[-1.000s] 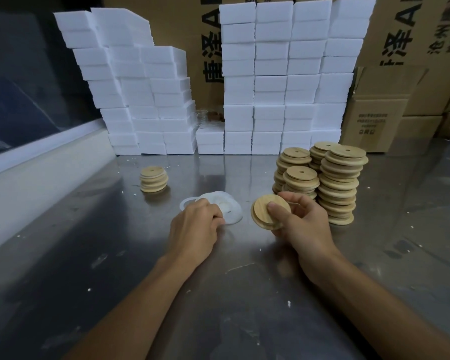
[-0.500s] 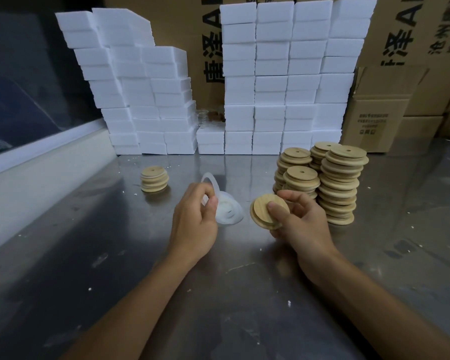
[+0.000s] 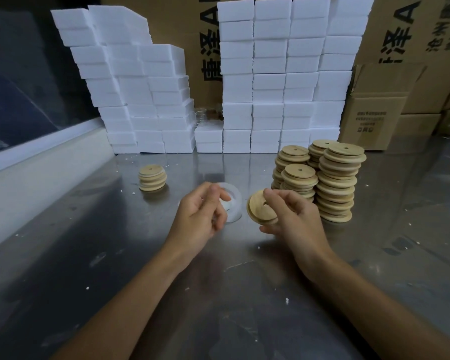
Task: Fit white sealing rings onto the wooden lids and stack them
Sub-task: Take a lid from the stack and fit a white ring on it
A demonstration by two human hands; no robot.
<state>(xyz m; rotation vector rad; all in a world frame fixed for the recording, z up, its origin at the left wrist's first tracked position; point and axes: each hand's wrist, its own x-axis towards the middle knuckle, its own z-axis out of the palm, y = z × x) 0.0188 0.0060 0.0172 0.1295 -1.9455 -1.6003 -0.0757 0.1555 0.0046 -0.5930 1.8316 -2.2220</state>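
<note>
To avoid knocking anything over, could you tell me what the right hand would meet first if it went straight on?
Probably the nearest stack of wooden lids, just beyond the right hand; depth is unclear.

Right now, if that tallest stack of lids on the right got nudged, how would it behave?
The tallest stack would probably tip: it is narrow for its height and its lids sit unevenly, edges staggered. The steel table looks smooth, so the base might slide first. Falling lids could knock the neighbouring stacks close beside it.
</note>
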